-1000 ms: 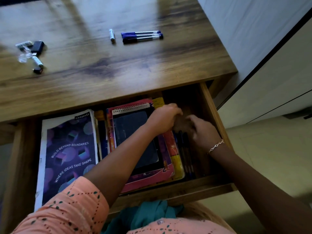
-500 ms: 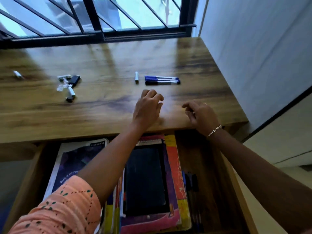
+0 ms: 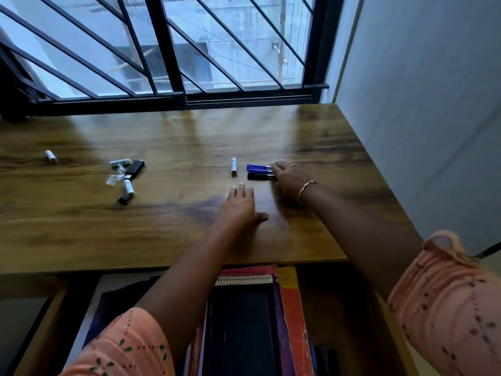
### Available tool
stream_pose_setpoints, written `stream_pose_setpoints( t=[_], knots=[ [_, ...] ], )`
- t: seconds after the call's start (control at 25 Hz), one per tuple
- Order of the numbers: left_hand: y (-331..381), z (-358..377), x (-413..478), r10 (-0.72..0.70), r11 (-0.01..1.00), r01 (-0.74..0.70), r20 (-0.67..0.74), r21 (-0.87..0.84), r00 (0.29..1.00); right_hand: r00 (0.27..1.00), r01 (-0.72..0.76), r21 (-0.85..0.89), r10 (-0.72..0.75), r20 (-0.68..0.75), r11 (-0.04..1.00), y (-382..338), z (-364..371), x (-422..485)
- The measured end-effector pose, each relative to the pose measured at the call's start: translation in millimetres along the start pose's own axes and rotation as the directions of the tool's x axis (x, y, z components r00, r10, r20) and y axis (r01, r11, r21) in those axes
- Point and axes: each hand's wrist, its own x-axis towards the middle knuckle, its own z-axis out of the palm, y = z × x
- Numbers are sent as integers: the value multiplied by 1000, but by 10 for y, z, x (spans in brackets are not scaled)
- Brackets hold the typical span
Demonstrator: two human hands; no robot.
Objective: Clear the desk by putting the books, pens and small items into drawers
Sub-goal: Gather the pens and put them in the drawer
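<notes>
Reaching onto the pens [image 3: 257, 171] with the right hand [image 3: 291, 180]: we see its fingers laid over the right ends of the barrels, thumb hidden, so we can't tell whether the grasp has closed. The pens lie flat on the desk [image 3: 162, 229], far right of centre, blue caps on the far side, a black cap on the near side, all caps pointing left. A bracelet [image 3: 306, 189] sits on that wrist. The left hand [image 3: 242, 206] is released, palm down, fingers straight, thumb out to the right, just near-left of the pens and holding nothing. A white cylinder [image 3: 234, 166] lies just left of the caps, not touching them. Well to the left we see a loose cluster [image 3: 126, 177]: white batteries, a black block, a bit of clear plastic, and a small black piece nearest us. One more white battery [image 3: 50, 156] lies alone at far left. Below the desk's near edge the drawer [image 3: 339, 302] is open, with the books [image 3: 291, 316] stacked flat in its left and middle part, and a spiral notebook [image 3: 244, 279] under a black cover [image 3: 238, 321].
</notes>
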Motion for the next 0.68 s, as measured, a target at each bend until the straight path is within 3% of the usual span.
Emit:
stream_pose_setpoints(
  t=[0.36, 0.56, 0.68],
  knots=[
    [-15, 5, -35, -7, 999, 7, 5, -50, 1000, 995, -88, -183, 78, -64, 979, -99, 167, 83],
    [-61, 37, -27, 4, 996, -7, -28, -88, 1000, 983, -174, -74, 170, -66, 982, -213, 110, -53],
    [-87, 35, -46, 10, 994, -16, -49, -112, 999, 962, -259, 158, 269, -44, 953, -259, -36, -272]
  ],
)
